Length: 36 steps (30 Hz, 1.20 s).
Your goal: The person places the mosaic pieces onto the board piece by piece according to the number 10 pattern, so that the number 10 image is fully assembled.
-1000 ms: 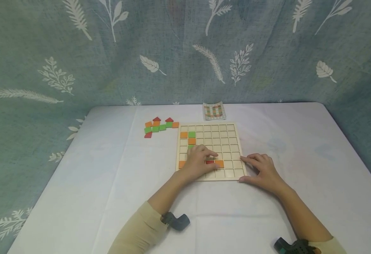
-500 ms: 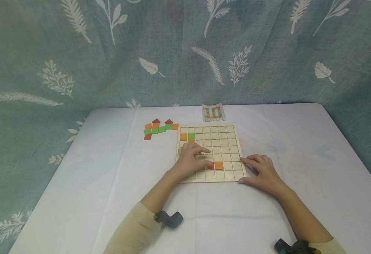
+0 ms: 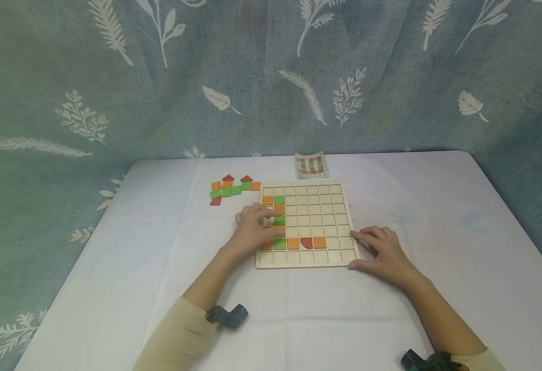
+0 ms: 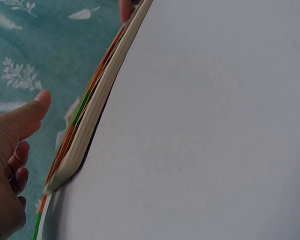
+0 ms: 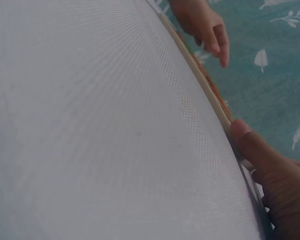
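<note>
In the head view a pale wooden grid board lies flat. Its front row holds orange and green square tiles and a rounded red tile beside an orange tile. A column of tiles, topped by a green tile, runs up near the left side. My left hand hovers over the board's left edge, thumb and index finger apart, nothing between them. It covers some left cells. My right hand touches the board's right front corner, index finger at the side and thumb at the front corner.
Loose green, orange and red tiles lie in a cluster just left of the board's far corner. A patterned card lies behind the board. All rest on a white-covered table before a leaf-print cloth.
My left hand has drawn back leftward from the middle of the board, first passing its thumb over the red tile, and uncovered the front-row tiles. My right hand has stayed at the corner.
</note>
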### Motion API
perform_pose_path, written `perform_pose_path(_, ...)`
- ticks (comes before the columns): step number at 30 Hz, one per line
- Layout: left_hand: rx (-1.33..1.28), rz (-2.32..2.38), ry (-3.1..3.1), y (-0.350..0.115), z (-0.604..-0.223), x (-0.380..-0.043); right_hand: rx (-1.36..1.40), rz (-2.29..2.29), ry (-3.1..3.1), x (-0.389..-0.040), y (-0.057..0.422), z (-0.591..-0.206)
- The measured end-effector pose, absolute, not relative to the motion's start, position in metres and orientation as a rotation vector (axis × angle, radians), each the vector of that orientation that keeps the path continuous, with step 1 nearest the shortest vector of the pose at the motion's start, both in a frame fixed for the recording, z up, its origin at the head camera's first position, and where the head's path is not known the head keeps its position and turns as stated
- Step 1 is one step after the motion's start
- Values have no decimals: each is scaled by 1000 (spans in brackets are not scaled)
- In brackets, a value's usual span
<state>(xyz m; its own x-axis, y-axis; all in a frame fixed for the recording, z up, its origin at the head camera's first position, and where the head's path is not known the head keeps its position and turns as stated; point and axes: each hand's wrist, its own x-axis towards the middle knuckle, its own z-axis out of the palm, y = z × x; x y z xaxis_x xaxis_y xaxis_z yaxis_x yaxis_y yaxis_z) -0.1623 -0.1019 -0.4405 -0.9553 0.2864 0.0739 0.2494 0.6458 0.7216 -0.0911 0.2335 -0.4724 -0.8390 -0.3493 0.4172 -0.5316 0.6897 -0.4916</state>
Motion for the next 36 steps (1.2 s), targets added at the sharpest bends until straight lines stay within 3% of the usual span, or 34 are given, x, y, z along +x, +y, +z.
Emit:
perform_pose_path(25, 130, 1186, 3018, -194, -442, -190, 669, 865, -2641, -90, 232, -471)
perform_pose_path(36, -211, 1106, 3162, -212, -454, -206, 657, 871, -2651, -90, 231, -471)
